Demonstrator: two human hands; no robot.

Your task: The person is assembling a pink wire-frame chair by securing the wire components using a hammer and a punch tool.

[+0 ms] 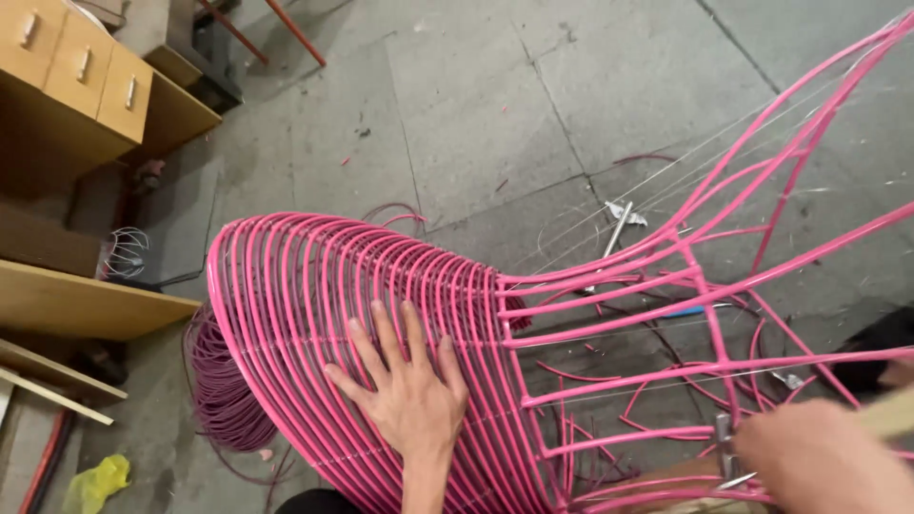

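The left hand [407,390] is laid flat, fingers [386,328] spread, gripping nothing, on the pink woven frame [314,305] standing on the floor [495,105]. The right hand [824,462] is blurred; its grip cannot be told.

Left hand [407,395] on frame [314,286], coil [221,390] left

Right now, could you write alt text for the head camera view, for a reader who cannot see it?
A person's left hand lies flat, fingers spread, on a pink woven cord chair frame over a grey concrete floor. The blurred right hand at the lower right holds a small metal tool. A coil of pink cord and wooden drawers sit at left.
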